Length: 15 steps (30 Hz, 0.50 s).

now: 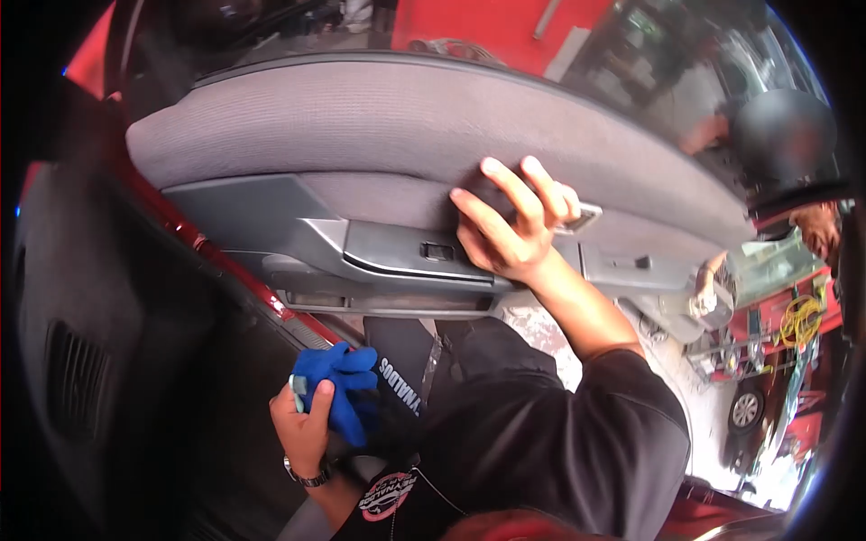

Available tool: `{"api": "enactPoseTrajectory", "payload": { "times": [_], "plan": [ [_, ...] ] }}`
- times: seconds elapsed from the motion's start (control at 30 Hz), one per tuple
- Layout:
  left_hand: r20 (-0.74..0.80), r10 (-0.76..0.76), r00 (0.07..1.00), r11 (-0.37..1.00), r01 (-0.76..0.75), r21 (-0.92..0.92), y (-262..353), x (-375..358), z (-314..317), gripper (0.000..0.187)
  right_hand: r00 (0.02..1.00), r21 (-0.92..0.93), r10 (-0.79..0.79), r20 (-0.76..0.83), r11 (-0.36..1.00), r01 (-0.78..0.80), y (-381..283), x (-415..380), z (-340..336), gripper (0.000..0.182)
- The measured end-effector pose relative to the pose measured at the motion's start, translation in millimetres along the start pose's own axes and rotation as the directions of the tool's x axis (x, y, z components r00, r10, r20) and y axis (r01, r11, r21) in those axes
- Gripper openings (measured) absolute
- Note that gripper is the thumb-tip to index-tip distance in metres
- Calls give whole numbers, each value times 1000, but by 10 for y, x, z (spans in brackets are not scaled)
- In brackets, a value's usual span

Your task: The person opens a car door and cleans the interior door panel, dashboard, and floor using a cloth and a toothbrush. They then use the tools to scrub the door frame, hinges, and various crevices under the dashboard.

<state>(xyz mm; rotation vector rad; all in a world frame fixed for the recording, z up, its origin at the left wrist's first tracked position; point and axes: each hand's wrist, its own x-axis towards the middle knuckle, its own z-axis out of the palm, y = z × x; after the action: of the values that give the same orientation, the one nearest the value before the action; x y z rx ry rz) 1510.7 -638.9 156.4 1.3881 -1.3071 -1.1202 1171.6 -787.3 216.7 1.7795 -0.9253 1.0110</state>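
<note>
My right hand [519,221] is raised in front of the inside of a car door, its fingers spread and slightly bent against the grey fabric door panel [379,117]. The side of that hand is close to the chrome inner door handle [586,219]. Left of it, the armrest carries a window switch [438,252]. Lower left, my left hand [302,424], with a watch on the wrist, grips a bunched blue glove [341,383] with a pale edge. The glove is above the dark car interior, beside the red door sill [253,284].
A dashboard side with an air vent [81,379] stands at left. The door's lower pocket [325,302] lies under the armrest. Another person's arm and hand [706,293] show beyond the door at right, near a coiled yellow hose [801,320] and a car wheel [747,410].
</note>
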Motion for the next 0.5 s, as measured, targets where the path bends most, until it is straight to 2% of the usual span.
{"api": "enactPoseTrajectory", "payload": {
  "times": [0.03, 0.1, 0.13, 0.27, 0.33, 0.5],
  "plan": [
    [32, -2, 999, 1000, 2, 6, -32, -18, 7, 25, 1000, -11, -5, -4, 1000, 5, 7, -22, 9, 29],
    [-37, 40, 998, 998, -42, -41, -82, -37, 26, 25, 999, -35, -28, -21, 999, 27, 35, -61, 43, 28],
    [-21, 46, 999, 998, -47, -41, -132, -47, 21, 25, 1000, -52, -23, -17, 998, 22, 51, -86, 68, 28],
    [17, 78, 997, 996, -77, -42, -340, -65, 26, 25, 993, 23, -76, -93, 997, 78, 114, -152, 178, 27],
    [-80, 85, 993, 996, -88, -34, -456, -65, 93, 27, 988, 17, -110, -106, 994, 112, 153, -190, 213, 27],
    [-43, 61, 997, 997, -63, -49, -615, -80, 35, 28, 983, 46, -138, -118, 989, 144, 178, -223, 318, 28]
  ]
}}
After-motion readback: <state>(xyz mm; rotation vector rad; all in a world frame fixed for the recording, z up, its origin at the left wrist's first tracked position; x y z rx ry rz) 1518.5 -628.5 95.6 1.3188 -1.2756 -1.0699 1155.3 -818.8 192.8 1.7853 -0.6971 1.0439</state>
